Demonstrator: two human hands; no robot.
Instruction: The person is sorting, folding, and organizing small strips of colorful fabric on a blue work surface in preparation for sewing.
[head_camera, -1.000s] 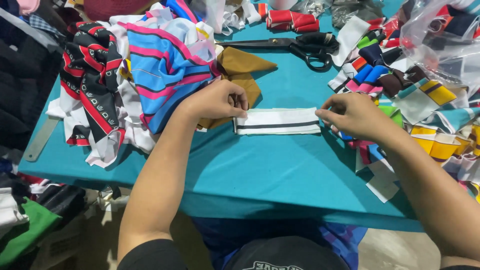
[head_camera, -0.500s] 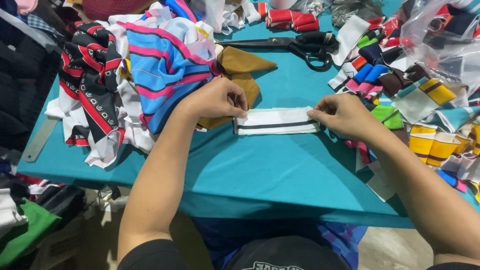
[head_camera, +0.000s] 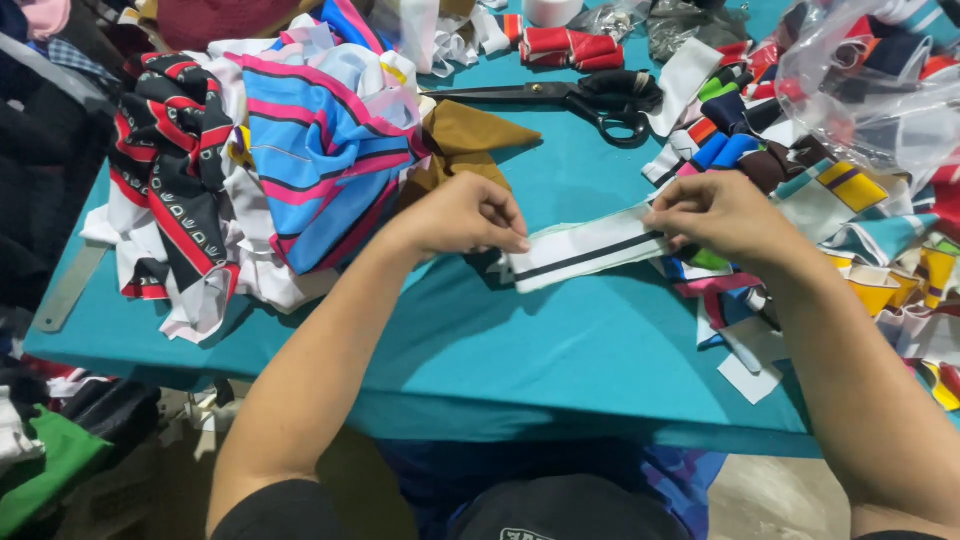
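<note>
Your left hand pinches the left end of a white strip with a dark stripe along its length, thumb and fingertips closed on the cloth just above the bench. Your right hand pinches the strip's right end the same way, fingers curled down over its edge. The strip runs nearly level between your hands, its right end a little higher than its left, and it lies low over the teal bench top; whether its middle touches the top cannot be told. Just behind your left hand sits a folded brown cloth, and left of that a heap of striped fabric in blue, pink and white, with a black, red and white piece beside it hanging over the bench's left edge. Black shears lie farther back, well apart from your hands, blades pointing left. To the right of your right hand, a spread of small coloured trim pieces crowds the bench, some tucked under your wrist, and a clear plastic bag rests over them at the far right. A metal ruler pokes out along the bench's left side.
</note>
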